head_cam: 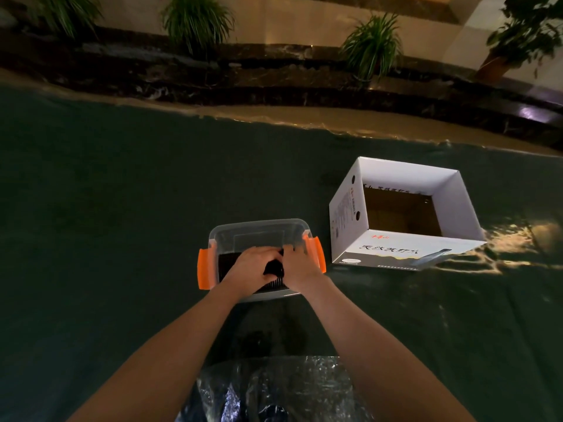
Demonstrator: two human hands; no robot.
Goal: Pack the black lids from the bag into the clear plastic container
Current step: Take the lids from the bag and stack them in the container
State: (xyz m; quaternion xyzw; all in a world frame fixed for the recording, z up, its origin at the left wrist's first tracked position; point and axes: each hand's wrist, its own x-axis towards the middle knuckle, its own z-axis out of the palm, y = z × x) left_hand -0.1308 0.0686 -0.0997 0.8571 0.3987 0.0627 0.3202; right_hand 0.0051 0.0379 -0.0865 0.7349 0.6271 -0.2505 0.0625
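On the dark floor mat: clear container [259, 231] with orange latches, left hand [254, 264] and right hand [297, 263] inside gripping black lids [274, 269]. Crinkled bag [274, 388] nearest camera. Open white carton [405, 214] just right.

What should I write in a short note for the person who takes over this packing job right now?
Left hand and right hand: both inside the clear container, closed together on a stack of black lids.
The container sits on the dark cloth, with lids already lying in its left part.
The bag lies close to the person; dark items show inside, so more lids probably remain.
White box on the right: open, looks empty.
Left to do: set this stack down, then continue from the bag.
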